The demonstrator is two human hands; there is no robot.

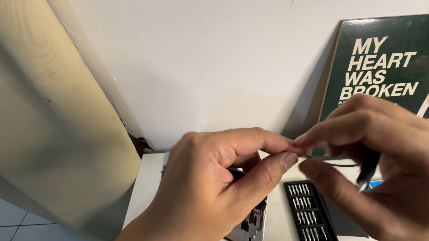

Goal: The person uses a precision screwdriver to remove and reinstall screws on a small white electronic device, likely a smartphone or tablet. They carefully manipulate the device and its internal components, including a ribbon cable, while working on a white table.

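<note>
opened silver phone with bare inner parts lying on white table, partly under left hand. left thumb and forefinger pinched nearly closed, meeting right hand fingertips; anything tiny between them cannot be told. dark slim screwdriver gripped in right hand. black tray of metal bits beside phone.

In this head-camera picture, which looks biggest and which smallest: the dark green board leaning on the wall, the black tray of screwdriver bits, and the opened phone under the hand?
1. Dark green board, clearly largest.
2. Black tray of screwdriver bits.
3. Opened phone, though unsure: the left hand hides most of it, so it may match or exceed the tray.
</note>
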